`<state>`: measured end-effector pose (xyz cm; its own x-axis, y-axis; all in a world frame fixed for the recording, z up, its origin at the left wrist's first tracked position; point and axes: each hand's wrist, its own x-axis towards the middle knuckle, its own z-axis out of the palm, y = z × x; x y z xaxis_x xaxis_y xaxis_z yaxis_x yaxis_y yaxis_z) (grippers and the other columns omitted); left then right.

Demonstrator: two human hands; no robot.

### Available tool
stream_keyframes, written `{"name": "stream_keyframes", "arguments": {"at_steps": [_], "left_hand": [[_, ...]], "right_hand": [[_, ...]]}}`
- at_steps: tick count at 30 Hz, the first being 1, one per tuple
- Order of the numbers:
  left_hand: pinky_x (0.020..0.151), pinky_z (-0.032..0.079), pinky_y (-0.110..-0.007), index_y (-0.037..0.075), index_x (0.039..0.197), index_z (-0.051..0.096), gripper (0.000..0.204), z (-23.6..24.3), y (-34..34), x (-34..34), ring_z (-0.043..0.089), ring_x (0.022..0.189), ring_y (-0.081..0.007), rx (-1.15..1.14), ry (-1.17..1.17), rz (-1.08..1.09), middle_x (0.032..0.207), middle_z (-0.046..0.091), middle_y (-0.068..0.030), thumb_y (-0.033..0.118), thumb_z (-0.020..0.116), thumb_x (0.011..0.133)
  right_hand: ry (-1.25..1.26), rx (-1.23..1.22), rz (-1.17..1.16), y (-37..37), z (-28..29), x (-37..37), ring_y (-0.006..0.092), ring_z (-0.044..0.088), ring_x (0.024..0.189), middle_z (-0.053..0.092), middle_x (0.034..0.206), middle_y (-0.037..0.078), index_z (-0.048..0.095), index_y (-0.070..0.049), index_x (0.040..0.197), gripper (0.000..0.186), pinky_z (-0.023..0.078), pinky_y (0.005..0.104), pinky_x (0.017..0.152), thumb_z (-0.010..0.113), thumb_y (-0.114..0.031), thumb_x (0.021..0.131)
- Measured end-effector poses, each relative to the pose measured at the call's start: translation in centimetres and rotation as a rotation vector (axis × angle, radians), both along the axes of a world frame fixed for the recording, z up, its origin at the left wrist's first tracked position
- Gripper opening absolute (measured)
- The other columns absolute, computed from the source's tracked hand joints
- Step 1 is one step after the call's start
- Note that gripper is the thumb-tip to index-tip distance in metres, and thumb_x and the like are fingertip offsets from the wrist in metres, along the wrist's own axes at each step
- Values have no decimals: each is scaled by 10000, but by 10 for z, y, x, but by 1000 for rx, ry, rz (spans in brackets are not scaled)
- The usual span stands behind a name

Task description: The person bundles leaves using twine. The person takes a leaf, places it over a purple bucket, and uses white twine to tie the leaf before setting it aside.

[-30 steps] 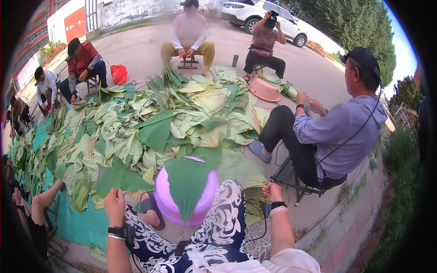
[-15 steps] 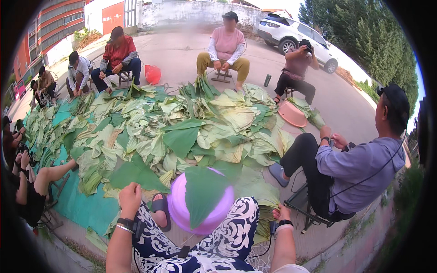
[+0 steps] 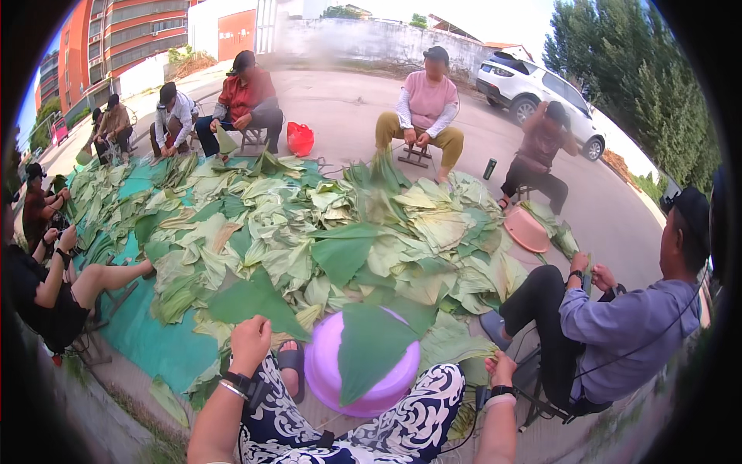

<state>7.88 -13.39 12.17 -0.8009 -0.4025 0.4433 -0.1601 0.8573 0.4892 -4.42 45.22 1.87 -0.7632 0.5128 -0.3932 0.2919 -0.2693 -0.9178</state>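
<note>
My left hand (image 3: 252, 340) is raised above my patterned trouser leg, fingers closed at the near edge of a large green leaf (image 3: 259, 301); what is between them I cannot make out. My right hand (image 3: 501, 368) grips the gathered end of pale green leaves (image 3: 452, 346), lying toward the middle. Between my knees, a purple plastic basin (image 3: 325, 367) carries a broad dark green leaf (image 3: 363, 348). A wide heap of leaves (image 3: 417, 224) spreads ahead, over a green sheet (image 3: 154, 340).
Several co-workers sit on low stools around the heap, one in a lavender top (image 3: 618, 332) close right, another in black (image 3: 31, 286) at left. A pink basin (image 3: 527, 230), red bag (image 3: 300, 138) and dark bottle (image 3: 489, 168) stand farther back. A white car (image 3: 541, 100) is parked behind.
The view has swung left, shifting the scene rightward and showing more co-workers at left. My hands keep closed grips at either side of the purple basin.
</note>
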Motion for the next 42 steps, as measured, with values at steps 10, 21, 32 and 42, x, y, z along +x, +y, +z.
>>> {"name": "stream_keyframes", "arguments": {"at_steps": [10,21,32,42], "left_hand": [[579,455,-411,65,788,614,116,4,3,-1,593,628,-303,67,29,11,643,593,-126,178,593,802],[552,447,-408,77,789,615,121,1,-5,5,586,604,-291,95,48,37,625,584,-114,194,592,809],[573,460,-402,65,809,625,161,2,1,2,598,615,-303,101,24,16,655,606,-125,218,576,824],[593,459,-417,68,817,620,173,-6,-3,6,590,634,-315,104,-7,63,672,602,-132,229,557,830]], "right_hand": [[94,47,18,-22,83,-50,128,613,579,640,763,41,606,-76,887,144,471,241,494,600,-182,790],[323,99,134,-79,167,-71,121,602,577,625,724,25,609,-71,887,136,454,234,511,601,-185,811],[549,-2,286,-121,218,-53,108,600,655,604,779,14,583,-42,958,228,455,203,580,599,-235,837],[745,-165,404,-178,254,-26,111,614,713,624,861,21,583,-41,996,232,473,213,628,585,-237,872]]}}
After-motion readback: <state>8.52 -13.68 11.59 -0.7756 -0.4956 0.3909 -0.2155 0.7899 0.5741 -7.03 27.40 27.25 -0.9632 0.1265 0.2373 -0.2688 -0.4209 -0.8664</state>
